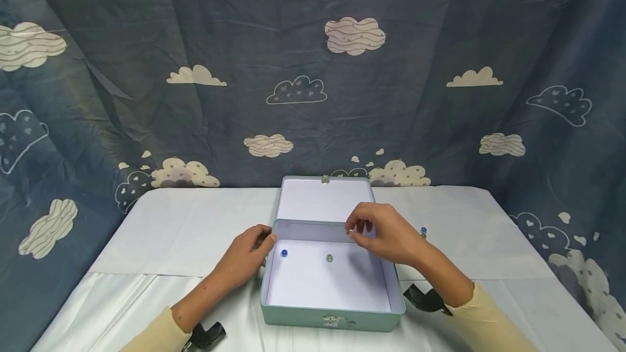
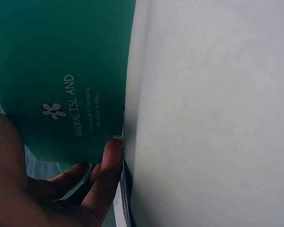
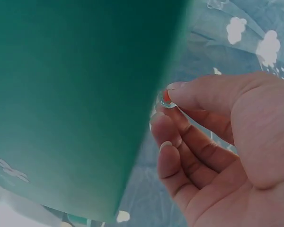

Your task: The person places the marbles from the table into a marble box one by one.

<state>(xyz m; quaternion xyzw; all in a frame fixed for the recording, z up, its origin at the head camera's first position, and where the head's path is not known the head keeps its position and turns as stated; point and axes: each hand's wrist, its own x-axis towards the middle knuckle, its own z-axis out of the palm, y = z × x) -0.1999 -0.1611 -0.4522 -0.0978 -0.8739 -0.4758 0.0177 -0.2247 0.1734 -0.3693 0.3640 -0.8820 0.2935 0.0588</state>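
A pale green tin box point(image 1: 332, 316) with a white inside stands with its lid point(image 1: 326, 200) tipped back. My left hand point(image 1: 246, 254) holds the box at its back left corner, thumb near the rim; in the left wrist view, fingers point(image 2: 111, 161) touch the printed side low down. Over the back right part of the box, my right hand point(image 1: 386, 232) pinches a clear glass marble point(image 3: 166, 98) with an orange streak between thumb and fingertips. Inside the box lie a blue marble point(image 1: 284, 253) at the left and a greenish clear marble point(image 1: 330, 258) near the middle.
To the right of the box, partly behind my right wrist, blue and greenish marbles point(image 1: 423, 231) lie on the white tablecloth point(image 1: 489, 243). A dark blue cloud-print curtain point(image 1: 303, 118) hangs behind the table. Black straps with camera mounts point(image 1: 425, 299) sit on both wrists.
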